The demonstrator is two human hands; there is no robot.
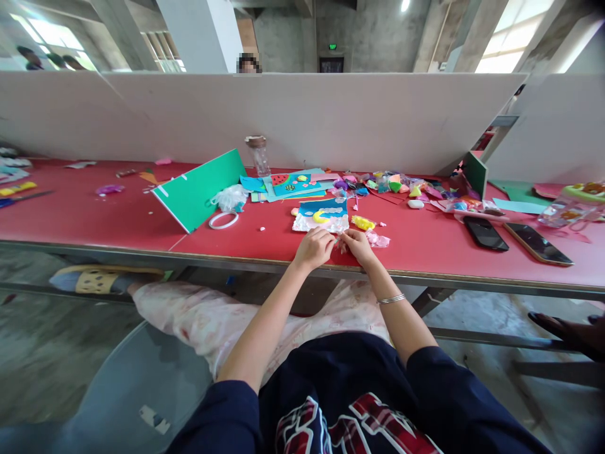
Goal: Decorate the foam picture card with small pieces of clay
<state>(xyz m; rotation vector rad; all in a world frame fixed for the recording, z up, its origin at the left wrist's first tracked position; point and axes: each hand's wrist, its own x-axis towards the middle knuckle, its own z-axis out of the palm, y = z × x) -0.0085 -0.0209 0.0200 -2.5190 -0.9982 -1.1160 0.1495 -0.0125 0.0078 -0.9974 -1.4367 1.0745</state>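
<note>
At the front edge of the red table, my left hand point(314, 248) and my right hand point(358, 246) meet with fingertips pinched together. Between them shows a small bit of crinkled, see-through wrapping point(341, 245); what else they hold is too small to make out. Just beyond lies a blue and white picture card point(308, 221) with a yellow crescent point(321, 216) on it. A yellow clay packet point(363, 222) rests to the right of the card. Close to my right hand is a pink crumpled wrapper point(378, 239).
A green board point(203, 192) leans at left, near a white ring point(224, 220) and a clear bottle point(259, 156). Colourful clay packets point(394, 184) pile up along the back. Two phones point(485, 233) lie at right. A pale partition point(302, 120) stands behind the table.
</note>
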